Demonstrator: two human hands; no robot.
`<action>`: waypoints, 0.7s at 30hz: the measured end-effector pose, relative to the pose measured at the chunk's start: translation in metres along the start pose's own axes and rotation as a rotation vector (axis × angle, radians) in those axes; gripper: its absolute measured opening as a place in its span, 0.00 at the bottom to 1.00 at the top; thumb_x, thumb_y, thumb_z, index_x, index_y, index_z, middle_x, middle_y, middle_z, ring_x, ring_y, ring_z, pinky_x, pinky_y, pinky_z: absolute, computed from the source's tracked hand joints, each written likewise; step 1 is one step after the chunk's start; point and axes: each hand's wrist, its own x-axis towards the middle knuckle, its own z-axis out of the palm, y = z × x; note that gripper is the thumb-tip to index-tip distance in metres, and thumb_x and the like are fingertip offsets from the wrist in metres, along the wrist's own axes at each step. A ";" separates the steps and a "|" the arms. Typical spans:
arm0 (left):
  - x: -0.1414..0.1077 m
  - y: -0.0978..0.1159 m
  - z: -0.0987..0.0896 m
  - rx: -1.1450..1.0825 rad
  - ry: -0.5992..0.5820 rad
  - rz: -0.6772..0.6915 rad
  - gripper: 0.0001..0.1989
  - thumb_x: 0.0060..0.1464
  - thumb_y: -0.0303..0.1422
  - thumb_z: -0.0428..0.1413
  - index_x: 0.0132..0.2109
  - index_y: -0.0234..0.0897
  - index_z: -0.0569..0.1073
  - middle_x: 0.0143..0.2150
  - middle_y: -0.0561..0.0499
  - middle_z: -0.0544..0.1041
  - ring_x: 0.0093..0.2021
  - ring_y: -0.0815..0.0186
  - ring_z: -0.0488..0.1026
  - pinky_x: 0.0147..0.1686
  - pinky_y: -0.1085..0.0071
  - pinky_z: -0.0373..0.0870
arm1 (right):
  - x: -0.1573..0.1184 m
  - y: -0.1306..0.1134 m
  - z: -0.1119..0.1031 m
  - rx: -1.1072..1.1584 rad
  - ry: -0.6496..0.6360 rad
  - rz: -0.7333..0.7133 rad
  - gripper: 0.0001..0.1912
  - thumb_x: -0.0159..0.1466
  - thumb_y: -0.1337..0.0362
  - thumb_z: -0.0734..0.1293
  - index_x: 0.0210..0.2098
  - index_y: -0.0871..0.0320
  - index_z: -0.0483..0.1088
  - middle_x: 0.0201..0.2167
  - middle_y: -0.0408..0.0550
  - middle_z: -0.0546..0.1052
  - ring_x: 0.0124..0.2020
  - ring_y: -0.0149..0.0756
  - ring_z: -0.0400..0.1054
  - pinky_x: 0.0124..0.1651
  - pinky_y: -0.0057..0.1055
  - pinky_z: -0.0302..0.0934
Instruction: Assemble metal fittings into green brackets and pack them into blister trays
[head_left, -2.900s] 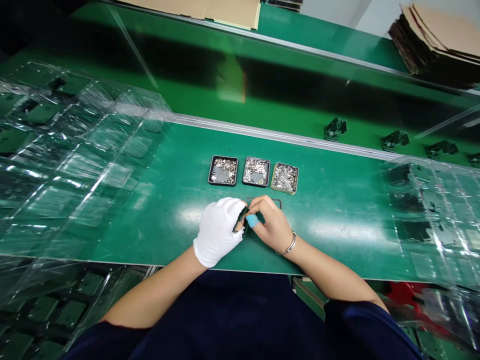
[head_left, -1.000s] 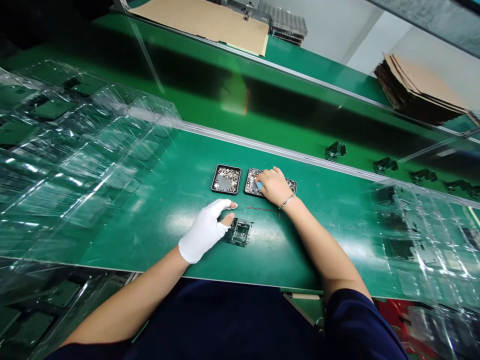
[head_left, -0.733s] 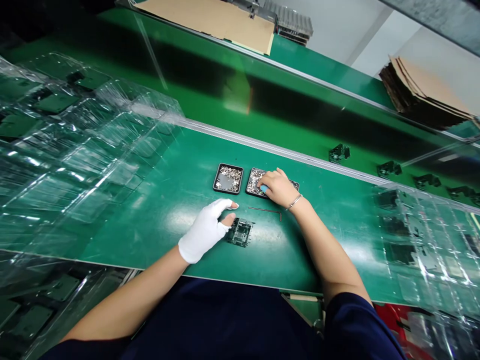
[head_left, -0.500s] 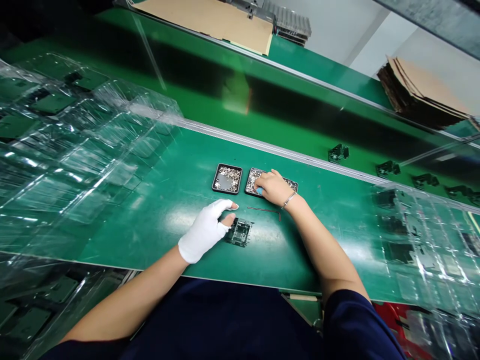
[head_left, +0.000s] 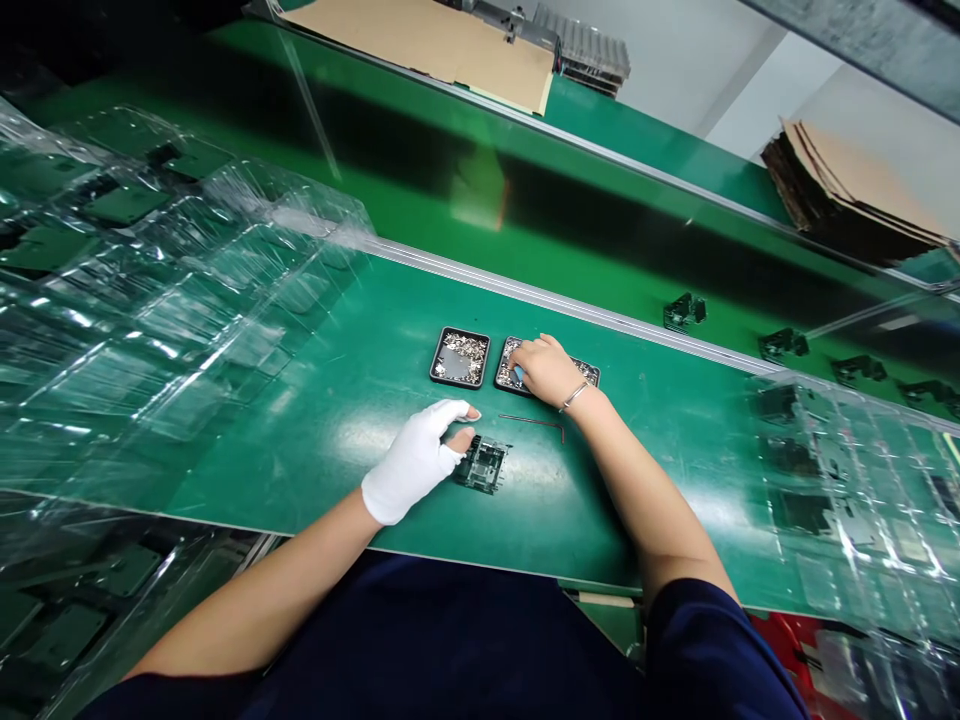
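My left hand (head_left: 416, 460), in a white glove with bare thumb and index tips, is at the left edge of a small black frame-like part (head_left: 484, 464) on the green bench. Its thumb and index finger are apart, with nothing visible between them. My right hand (head_left: 549, 370) reaches into a black tray of small silvery metal pieces (head_left: 586, 374). Its fingers curl down together among the pieces, one wearing a blue fingertip cover; whatever they pinch is hidden. To the left sits a second black tray (head_left: 460, 358) of similar pieces. A thin L-shaped hex key (head_left: 532, 420) lies between my hands.
Clear plastic blister trays (head_left: 187, 290) are piled at the left. More clear trays (head_left: 862, 480) holding dark parts stand at the right. Several black parts (head_left: 685, 311) line the green conveyor belt (head_left: 420, 200) behind a metal rail. Cardboard sheets (head_left: 855, 190) are stacked at the far right.
My right hand has shifted slightly within the metal-piece tray, its fingers still down in it. My left hand keeps its place beside the black part. The whole view has moved a little.
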 end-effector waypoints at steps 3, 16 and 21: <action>-0.001 -0.001 0.000 0.011 -0.007 -0.005 0.11 0.56 0.36 0.49 0.43 0.38 0.71 0.43 0.48 0.76 0.46 0.60 0.73 0.48 0.62 0.70 | -0.003 0.005 0.002 0.063 0.046 -0.001 0.19 0.59 0.79 0.57 0.43 0.58 0.71 0.43 0.50 0.74 0.49 0.39 0.66 0.63 0.44 0.44; -0.004 0.002 -0.002 -0.011 0.004 -0.008 0.13 0.58 0.40 0.48 0.43 0.38 0.71 0.43 0.48 0.76 0.45 0.60 0.73 0.48 0.62 0.69 | 0.000 -0.003 0.003 0.003 0.042 0.112 0.11 0.60 0.72 0.60 0.39 0.62 0.72 0.40 0.55 0.76 0.43 0.43 0.68 0.51 0.36 0.52; -0.009 0.002 -0.003 -0.019 0.027 -0.009 0.13 0.59 0.39 0.47 0.42 0.38 0.71 0.42 0.48 0.76 0.45 0.61 0.73 0.49 0.63 0.69 | -0.004 0.003 0.000 0.043 0.060 0.147 0.14 0.61 0.74 0.58 0.41 0.61 0.72 0.41 0.53 0.76 0.43 0.41 0.68 0.52 0.35 0.51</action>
